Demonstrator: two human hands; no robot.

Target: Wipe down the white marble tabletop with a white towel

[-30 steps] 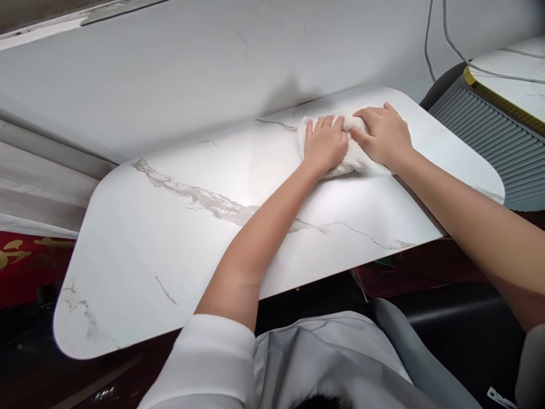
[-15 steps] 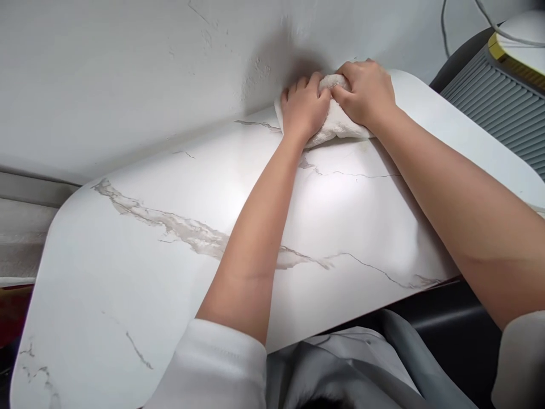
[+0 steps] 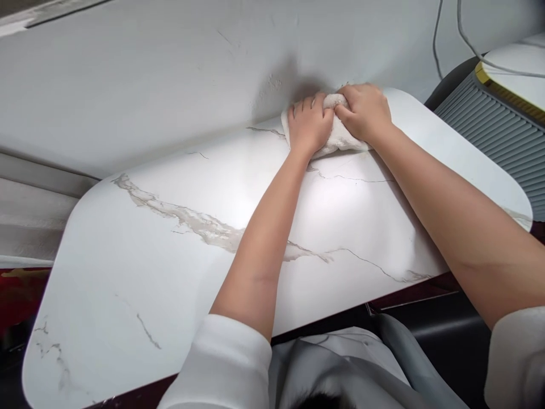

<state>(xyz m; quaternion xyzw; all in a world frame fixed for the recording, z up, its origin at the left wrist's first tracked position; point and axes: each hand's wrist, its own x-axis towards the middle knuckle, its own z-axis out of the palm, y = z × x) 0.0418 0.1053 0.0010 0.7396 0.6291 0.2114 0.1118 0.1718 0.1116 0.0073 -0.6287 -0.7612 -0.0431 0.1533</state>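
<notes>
A folded white cloth [image 3: 340, 140] lies on the white marble-patterned tabletop [image 3: 204, 187], close to the wall. My left hand [image 3: 311, 126] presses down on the cloth's left part, its fingers curled over the fabric. On the right part, my right hand [image 3: 365, 113] grips the same cloth, with its thumb toward the middle. A bunched fold of the cloth shows between both hands. The fabric under my palms is hidden.
A grey wall [image 3: 170, 85] runs along the table's far edge. To the right stands a grey ribbed unit [image 3: 489, 125] with a yellow-edged white top, and a cable [image 3: 462, 34] hangs above it. A black seat [image 3: 438, 329] is below the near edge.
The camera view has shifted, so table, hands and cloth appear slightly lower. Both hands keep hold of the cloth at nearly the same place by the wall.
</notes>
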